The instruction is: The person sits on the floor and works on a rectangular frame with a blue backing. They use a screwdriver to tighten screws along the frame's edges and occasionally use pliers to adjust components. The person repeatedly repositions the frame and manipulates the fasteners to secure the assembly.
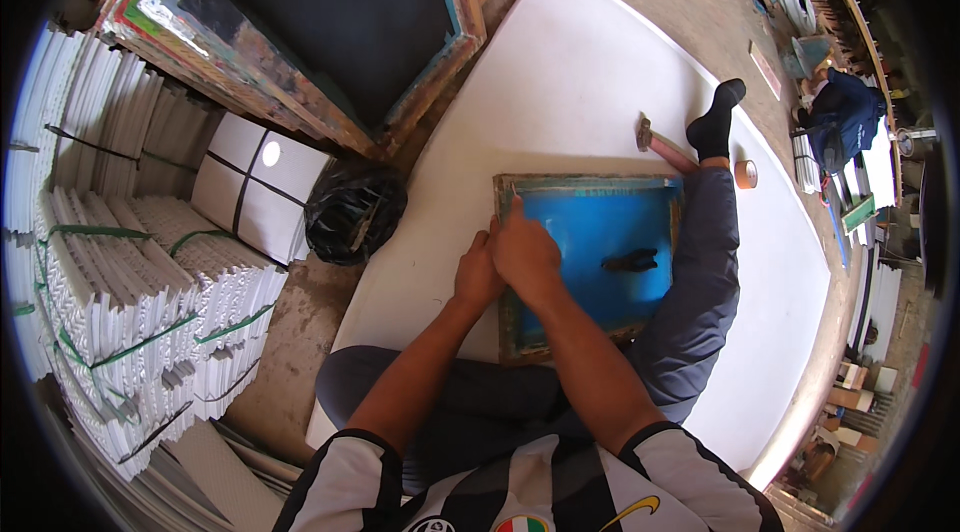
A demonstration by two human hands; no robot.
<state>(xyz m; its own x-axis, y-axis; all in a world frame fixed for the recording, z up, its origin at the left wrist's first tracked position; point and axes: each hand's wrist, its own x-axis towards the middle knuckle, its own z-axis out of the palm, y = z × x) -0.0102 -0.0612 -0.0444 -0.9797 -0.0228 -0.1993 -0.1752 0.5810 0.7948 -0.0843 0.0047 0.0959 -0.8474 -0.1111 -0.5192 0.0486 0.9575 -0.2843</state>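
A wooden screen-printing frame (508, 327) with blue mesh lies flat between my legs on a white sheet. My left hand (479, 270) is closed at the frame's left edge; its fingers are partly hidden by the other hand. Beside it, my right hand (526, 246) has its fingers curled, with the index finger reaching along the frame to its far left corner. Whatever it pinches there is too small to make out. A small black object (632, 260) rests on the blue mesh, right of my right hand.
Beyond the frame lie a hammer (645, 135) and a roll of brown tape (745, 174), near my outstretched foot. Stacked frames (420, 102) stand at the far left. Strapped white bundles (150, 302) and a black plastic bag (355, 212) fill the left. Another person (845, 117) bends at the right.
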